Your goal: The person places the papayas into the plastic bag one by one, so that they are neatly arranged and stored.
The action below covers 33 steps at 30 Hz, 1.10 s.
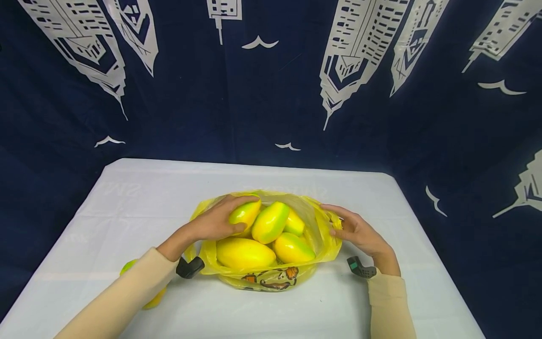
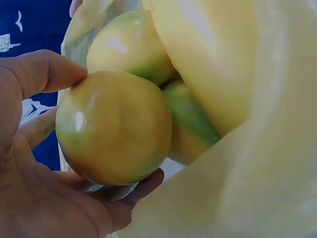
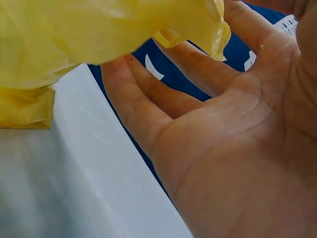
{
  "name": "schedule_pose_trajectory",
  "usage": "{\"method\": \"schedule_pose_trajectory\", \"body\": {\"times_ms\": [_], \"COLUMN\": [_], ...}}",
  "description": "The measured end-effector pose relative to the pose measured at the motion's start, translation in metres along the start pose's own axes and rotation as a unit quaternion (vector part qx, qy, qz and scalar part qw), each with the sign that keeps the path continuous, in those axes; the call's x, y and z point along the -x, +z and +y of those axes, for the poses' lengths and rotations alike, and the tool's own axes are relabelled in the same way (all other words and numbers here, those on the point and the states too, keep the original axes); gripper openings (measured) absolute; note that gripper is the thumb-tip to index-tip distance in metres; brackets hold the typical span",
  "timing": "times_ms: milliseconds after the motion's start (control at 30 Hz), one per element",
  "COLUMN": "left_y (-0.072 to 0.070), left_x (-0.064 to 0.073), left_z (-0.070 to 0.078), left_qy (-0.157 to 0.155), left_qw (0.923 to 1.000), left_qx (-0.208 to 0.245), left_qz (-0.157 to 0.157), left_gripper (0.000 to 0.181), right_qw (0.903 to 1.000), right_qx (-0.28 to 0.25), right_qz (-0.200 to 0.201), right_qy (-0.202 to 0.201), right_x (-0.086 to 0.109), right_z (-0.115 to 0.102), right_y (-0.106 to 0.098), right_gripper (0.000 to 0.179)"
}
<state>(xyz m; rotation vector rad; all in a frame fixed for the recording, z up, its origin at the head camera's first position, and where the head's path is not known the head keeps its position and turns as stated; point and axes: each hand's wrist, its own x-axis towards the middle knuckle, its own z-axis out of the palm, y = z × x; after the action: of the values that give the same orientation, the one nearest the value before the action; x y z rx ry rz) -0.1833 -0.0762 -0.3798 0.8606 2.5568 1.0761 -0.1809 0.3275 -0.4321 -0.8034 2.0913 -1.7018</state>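
Observation:
A yellow plastic bag [image 1: 328,247] stands with its mouth open on the table, several yellow-green mangoes inside. My left hand [image 1: 218,219] reaches into the bag's left side and grips one mango [image 2: 116,126], thumb on one side and fingers round the other. Beside it in the bag lie a large yellow mango [image 1: 245,253] and greener-tipped ones [image 1: 271,222]. At the bag's right rim, my right hand [image 1: 357,230] holds the plastic edge between thumb and fingers. The right wrist view shows that hand's palm [image 3: 223,148] below the bag's yellow film [image 3: 99,34].
Another mango [image 1: 155,299] lies on the white-covered table [image 1: 338,301], partly hidden under the left forearm. A dark blue curtain [image 1: 254,103] with white building prints hangs behind the table. Black wrist devices [image 1: 190,267] sit on both wrists.

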Motion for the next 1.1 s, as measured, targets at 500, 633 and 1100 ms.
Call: {"method": "schedule_pose_trajectory", "body": {"times_ms": [500, 633, 1100], "left_y": [0.0029, 0.0020, 0.0025], "left_x": [-0.0107, -0.0102, -0.0095], "left_z": [0.0054, 0.0063, 0.0060], "left_qy": [0.009, 0.008, -0.003], "left_qw": [0.9998, 0.9998, 0.9999], "left_qx": [0.009, 0.014, 0.014], "left_qz": [-0.012, -0.015, -0.009], "left_gripper": [0.065, 0.067, 0.063], "right_qw": [0.9999, 0.9999, 1.0000], "right_qx": [0.014, 0.011, 0.008], "right_qz": [-0.001, -0.002, -0.001], "right_qy": [-0.003, -0.002, 0.002], "right_x": [0.0006, 0.0007, 0.0002], "right_z": [0.0021, 0.0023, 0.0019], "right_y": [-0.0016, -0.0016, -0.0015], "right_gripper": [0.060, 0.060, 0.060]}}
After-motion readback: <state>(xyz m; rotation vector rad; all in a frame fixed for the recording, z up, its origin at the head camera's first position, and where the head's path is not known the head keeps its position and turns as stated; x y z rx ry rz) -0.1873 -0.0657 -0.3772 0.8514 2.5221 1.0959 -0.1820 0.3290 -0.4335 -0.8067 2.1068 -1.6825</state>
